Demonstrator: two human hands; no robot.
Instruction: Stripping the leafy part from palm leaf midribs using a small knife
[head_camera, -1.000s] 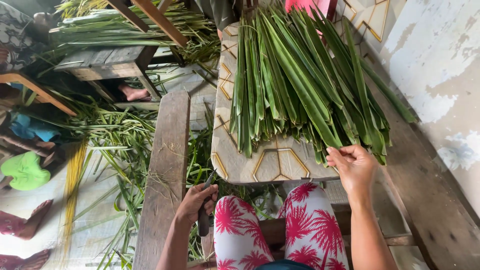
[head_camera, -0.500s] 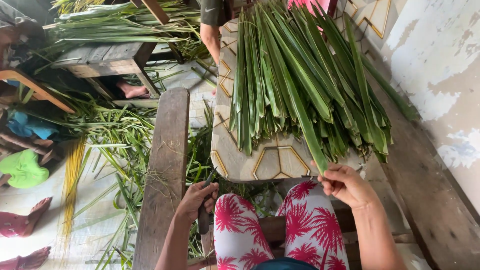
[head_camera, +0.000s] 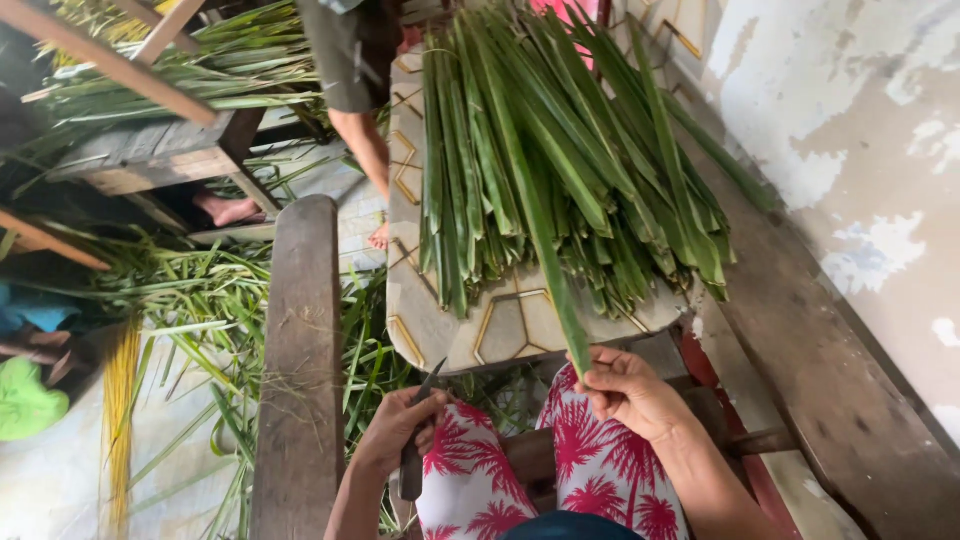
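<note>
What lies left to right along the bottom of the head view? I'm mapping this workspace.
Yellow strips → wooden plank → left hand with knife → right hand holding leaf → wall.

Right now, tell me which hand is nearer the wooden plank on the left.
Left. The left hand, holding a knife, sits just beside the wooden plank; the right hand, gripping a long green leaf, is farther across the lap.

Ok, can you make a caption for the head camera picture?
Right hand pulls one long green leaf from the pile; left hand holds a knife.
</note>
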